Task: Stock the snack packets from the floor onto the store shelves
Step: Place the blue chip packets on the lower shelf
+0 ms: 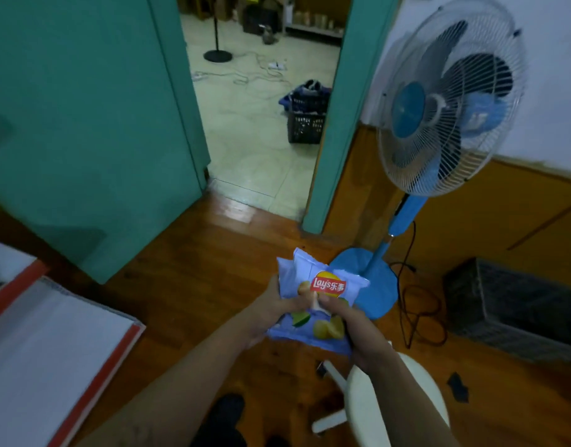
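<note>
White plastic stool point(368, 414) sits nearest, under the right forearm, on the wooden floor point(197, 269). Both forearms reach forward and meet at a pale blue snack packet point(313, 285), held in the air above the floor. Its red-and-yellow badge reads "Lay's 乐事", with a lime slice and yellow crisps printed below. The top edge is crumpled, and I cannot tell whether the pale blue flap behind it is a second packet. The left hand point(274, 304) curls round the packet's left edge, thumb on the front. The right hand point(348, 321) grips the lower right side, thumbs meeting mid-packet. Just beyond stands a blue pedestal fan point(448, 101), with a black crate point(516, 304) to its right. Farther off, a green door point(84, 124) opens onto a tiled room holding a black basket point(306, 121).
</note>
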### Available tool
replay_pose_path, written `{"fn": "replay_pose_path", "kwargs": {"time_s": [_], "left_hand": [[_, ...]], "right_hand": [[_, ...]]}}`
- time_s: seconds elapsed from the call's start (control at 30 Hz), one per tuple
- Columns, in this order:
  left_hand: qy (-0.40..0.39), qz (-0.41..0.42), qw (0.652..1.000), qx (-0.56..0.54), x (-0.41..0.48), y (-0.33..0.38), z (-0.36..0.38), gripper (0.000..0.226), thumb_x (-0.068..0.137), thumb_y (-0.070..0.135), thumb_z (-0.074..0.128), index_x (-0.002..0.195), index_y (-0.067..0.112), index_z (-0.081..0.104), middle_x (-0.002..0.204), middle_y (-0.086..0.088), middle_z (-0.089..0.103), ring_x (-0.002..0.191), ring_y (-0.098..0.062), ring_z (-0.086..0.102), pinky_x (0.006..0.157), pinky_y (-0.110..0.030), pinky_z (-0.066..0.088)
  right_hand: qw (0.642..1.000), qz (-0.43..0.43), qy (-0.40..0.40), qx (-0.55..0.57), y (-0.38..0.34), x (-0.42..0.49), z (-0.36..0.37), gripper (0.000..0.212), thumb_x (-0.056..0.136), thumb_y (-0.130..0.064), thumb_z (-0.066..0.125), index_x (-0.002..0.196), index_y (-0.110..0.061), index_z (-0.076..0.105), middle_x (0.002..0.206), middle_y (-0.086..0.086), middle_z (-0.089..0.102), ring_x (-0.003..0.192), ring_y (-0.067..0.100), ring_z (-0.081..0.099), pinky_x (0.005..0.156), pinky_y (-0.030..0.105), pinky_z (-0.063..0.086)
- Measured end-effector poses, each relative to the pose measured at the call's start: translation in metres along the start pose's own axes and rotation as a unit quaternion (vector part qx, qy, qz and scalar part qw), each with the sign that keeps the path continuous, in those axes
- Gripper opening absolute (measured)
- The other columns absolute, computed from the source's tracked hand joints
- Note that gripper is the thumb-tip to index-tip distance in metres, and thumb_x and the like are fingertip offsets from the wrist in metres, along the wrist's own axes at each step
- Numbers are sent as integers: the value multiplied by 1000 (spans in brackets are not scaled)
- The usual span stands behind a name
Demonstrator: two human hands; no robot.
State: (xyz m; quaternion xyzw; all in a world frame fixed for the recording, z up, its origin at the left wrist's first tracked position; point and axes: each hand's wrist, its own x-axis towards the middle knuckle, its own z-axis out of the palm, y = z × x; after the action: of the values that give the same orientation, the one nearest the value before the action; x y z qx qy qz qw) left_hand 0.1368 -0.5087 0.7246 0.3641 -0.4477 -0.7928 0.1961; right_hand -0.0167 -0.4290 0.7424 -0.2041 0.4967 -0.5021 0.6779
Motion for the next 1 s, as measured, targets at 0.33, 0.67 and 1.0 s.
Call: {"fn": "replay_pose_path", "kwargs": {"time_s": [0.33,0.67,1.0], "left_hand": [[246,46,967,36,-62,18,-10,103,63,77,75,141,16,46,128,-6,68,108,-23,71,97,-42,56],[404,155,896,-97,-239,-15,-65,78,76,66,71,132,14,57,125,-12,70,111,-30,69,100,-42,54],[637,193,740,-96,-453,-51,-137,93,56,101,45,114,33,69,107,1,77,99,-20,74,97,-49,54]], "right_hand": [[983,-28,-136,-116,-29,-5,51,26,82,-7,66,107,-8,63,86,9,77,73,24,74,58,29,58],[907,-1,-321,-272,53,-5,208,41,79,2,70,118,-5,60,100,12,75,84,24,73,64,28,58],[834,46,-433,-340,166,-83,428,98,53,-69,80,135,-24,50,118,6,70,100,26,71,90,47,55]]}}
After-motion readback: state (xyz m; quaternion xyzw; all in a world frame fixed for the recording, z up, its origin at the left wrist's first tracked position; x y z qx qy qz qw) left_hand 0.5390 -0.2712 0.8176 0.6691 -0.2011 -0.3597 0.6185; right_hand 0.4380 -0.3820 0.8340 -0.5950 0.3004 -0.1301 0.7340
